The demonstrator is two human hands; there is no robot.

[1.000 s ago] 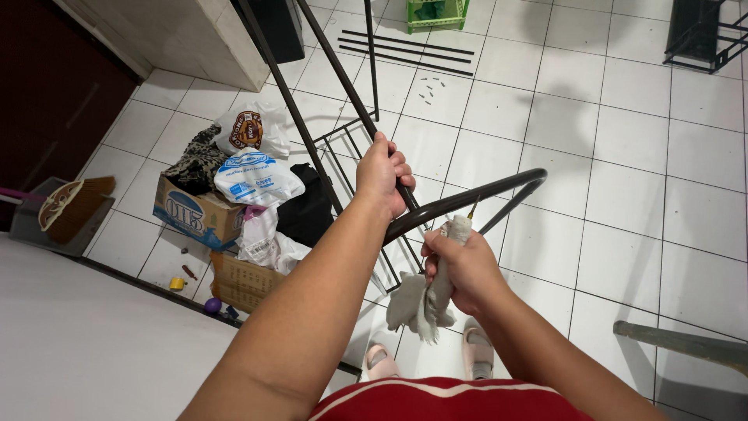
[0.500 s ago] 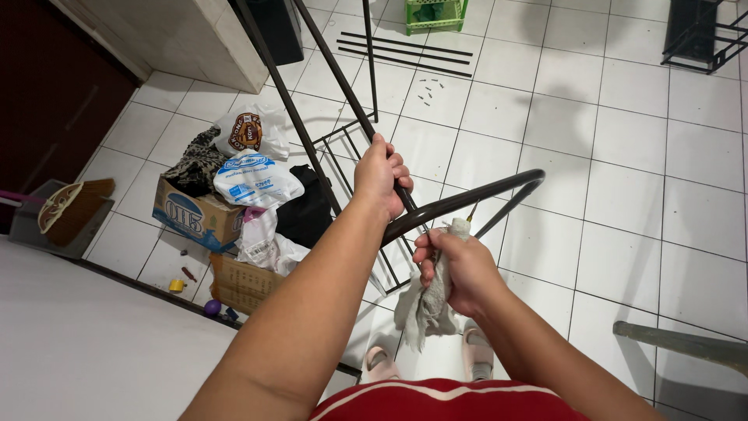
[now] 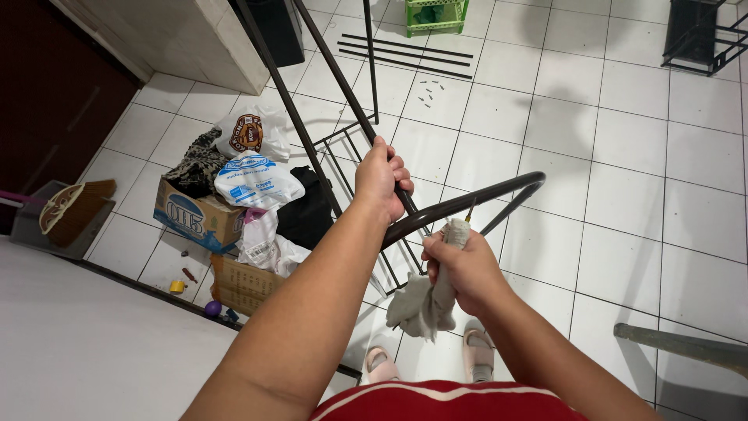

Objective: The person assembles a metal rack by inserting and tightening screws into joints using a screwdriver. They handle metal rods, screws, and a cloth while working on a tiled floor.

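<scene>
The dark metal frame (image 3: 467, 201) stands tilted over the white tiled floor, its long straight tubes running up and away and a curved bar crossing near the front. The grey cloth (image 3: 425, 300) hangs crumpled, its upper end bunched against that curved bar.

The dark frame (image 3: 460, 204) is seen as smooth painted metal. A soft, matt grey cloth (image 3: 425, 304) is shown crumpled. The floor (image 3: 623, 156) at 2 o'clock is laid with glossy white tiles.

Bare forearms, red top (image 3: 444, 401) with white trim, seemingly pale slip-on sandals (image 3: 477, 352).
</scene>
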